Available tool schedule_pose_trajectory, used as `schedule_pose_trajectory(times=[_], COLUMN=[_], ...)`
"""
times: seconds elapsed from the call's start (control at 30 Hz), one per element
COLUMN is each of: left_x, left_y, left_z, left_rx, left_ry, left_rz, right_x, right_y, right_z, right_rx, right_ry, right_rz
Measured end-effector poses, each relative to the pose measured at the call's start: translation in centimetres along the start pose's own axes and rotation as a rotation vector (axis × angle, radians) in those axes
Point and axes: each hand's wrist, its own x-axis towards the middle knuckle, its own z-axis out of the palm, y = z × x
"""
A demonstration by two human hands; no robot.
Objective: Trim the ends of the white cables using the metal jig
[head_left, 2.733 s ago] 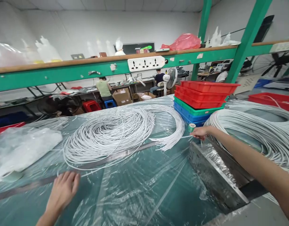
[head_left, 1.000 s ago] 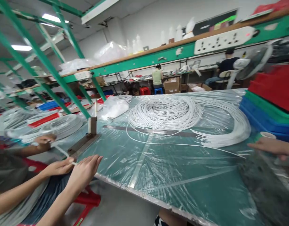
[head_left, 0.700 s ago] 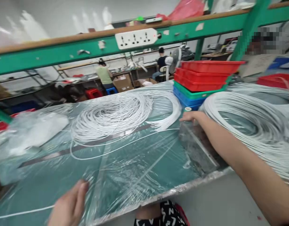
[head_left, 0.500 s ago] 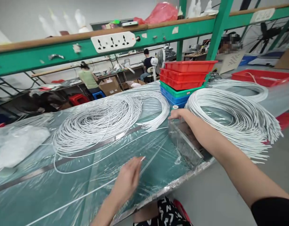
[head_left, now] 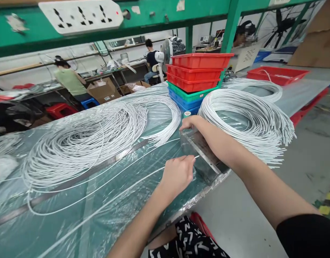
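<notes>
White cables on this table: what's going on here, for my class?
A person's left hand grips a white cable, its tip poking out. The right hand is at the far end of a metal block, beside a tape roll; whether it holds anything is unclear. A big cable coil lies on the left. Stacked trays stand behind.

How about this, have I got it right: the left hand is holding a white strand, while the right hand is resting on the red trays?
Not quite: the right hand is at the far end of the metal bracket, not on the red trays, as the head view shows. The left hand is indeed holding a white strand.
</notes>
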Motion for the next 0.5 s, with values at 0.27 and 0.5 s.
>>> schedule_pose_trajectory(times=[0.27,0.5], left_x=[0.52,0.93], left_y=[0.56,0.63], left_z=[0.41,0.11], left_rx=[0.045,0.074], left_ry=[0.053,0.048], left_rz=[-0.002,0.053], right_x=[-0.04,0.01], right_y=[0.08,0.07], right_z=[-0.83,-0.89], right_rx=[0.066,0.013], right_ry=[-0.045,-0.048], right_rz=[-0.008,0.008])
